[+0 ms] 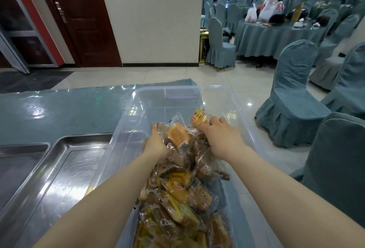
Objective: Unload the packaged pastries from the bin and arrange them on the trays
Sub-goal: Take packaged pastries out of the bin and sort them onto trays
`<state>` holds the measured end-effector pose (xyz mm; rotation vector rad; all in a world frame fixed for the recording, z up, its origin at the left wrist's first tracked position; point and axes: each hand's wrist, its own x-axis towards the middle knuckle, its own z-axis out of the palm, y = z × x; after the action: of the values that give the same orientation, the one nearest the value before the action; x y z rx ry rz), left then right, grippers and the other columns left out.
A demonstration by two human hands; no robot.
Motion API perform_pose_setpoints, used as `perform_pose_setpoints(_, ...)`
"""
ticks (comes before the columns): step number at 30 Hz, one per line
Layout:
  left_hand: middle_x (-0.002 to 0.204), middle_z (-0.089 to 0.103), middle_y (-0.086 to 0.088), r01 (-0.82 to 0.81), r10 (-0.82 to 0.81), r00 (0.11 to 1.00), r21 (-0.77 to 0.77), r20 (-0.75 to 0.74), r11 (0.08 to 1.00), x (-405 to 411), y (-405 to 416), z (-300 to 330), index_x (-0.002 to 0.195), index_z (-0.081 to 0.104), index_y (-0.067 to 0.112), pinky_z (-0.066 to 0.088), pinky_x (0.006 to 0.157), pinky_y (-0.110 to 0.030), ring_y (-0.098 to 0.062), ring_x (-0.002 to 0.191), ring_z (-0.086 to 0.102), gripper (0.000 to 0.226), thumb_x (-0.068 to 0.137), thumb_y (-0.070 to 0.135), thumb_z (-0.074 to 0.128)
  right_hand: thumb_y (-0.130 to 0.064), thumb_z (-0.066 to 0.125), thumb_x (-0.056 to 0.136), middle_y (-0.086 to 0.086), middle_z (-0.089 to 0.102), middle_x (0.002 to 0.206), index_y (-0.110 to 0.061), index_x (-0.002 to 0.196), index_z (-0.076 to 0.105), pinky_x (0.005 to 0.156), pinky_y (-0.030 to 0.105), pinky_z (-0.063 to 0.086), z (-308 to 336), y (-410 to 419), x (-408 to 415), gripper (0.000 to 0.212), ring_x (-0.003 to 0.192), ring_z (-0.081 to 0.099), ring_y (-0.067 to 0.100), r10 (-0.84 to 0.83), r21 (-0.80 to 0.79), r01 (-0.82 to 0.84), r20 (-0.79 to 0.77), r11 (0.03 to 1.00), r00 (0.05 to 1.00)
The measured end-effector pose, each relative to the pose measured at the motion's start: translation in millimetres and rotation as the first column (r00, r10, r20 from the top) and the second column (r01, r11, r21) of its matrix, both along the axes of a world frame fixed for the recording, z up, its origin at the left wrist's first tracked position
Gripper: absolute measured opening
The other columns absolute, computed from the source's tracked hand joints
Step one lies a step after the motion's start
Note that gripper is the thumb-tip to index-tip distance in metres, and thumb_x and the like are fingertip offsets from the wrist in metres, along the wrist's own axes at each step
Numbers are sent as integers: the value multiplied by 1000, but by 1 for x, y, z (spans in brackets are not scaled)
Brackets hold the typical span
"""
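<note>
Early in the unloading: gathering a load from the clear bin (pixel 233 97), nothing yet laid on the steel trays (pixel 65 160).

Both hands down inside the bin, at the far end of the heap of packaged pastries (pixel 177 192). Left hand (pixel 156 145) curled around the 9 o'clock side of a clump of wrappers, fingers half closed against a clear-wrapped golden cake (pixel 178 136); whether actually gripping or only pressing, cannot tell. Right hand (pixel 221 135) at the 3 o'clock side of the same clump, fingers bent over a yellow-labelled packet (pixel 198 119) at about 1 o'clock from the cake; touching it, grip not clearly closed.

Pastries piled loosely from the middle of the bin toward 6 o'clock, far end of the bin bare. Bin standing on the glossy blue surface (pixel 59 109), its left wall overlapping the nearer tray's edge. Trays at 9 o'clock of the bin, both apparently bare, a second tray (pixel 19 160) partly out of view at the left.

Next move, by judgement: closing both hands on the clump, lifting clear of the bin wall, swinging toward 9 o'clock and setting packets down in rows on the nearer tray. Slippery wrappers likely to slide out of a loose two-handed scoop.
</note>
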<state>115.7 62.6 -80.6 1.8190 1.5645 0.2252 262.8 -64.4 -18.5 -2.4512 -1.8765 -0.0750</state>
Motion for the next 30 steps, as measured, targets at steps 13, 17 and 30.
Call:
perform_pose_setpoints(13, 82, 65, -14, 15, -15, 999, 2, 50, 1000, -11, 2, 17, 83, 61, 1, 53, 64, -35, -24, 75, 62, 14, 78, 10, 71, 5, 53, 79, 5, 40, 117, -28, 126, 46, 65, 32, 33, 8, -1, -2, 58, 104, 37, 26, -33, 175, 44, -63, 984, 997)
perform_pose_setpoints(17, 93, 63, -18, 8, 22, 973, -129, 229, 992, -9, -3, 23, 100, 52, -2, 48, 52, -28, -21, 73, 63, 32, 77, 6, 74, 5, 51, 80, 5, 41, 116, -26, 127, 44, 65, 32, 36, 9, -2, -1, 57, 104, 37, 26, -54, 198, 69, -80, 978, 995)
perform_pose_setpoints(30, 81, 58, 19, -34, -144, 932, 474, 334, 880, -60, 6, 114, 95, 58, 30, 42, 68, -27, -5, 78, 54, 32, 76, 12, 74, -3, 58, 85, -1, 52, 124, -28, 127, 48, 86, 32, 39, 30, -5, -11, 50, 118, 35, 23, 10, 482, 169, -346, 860, 938)
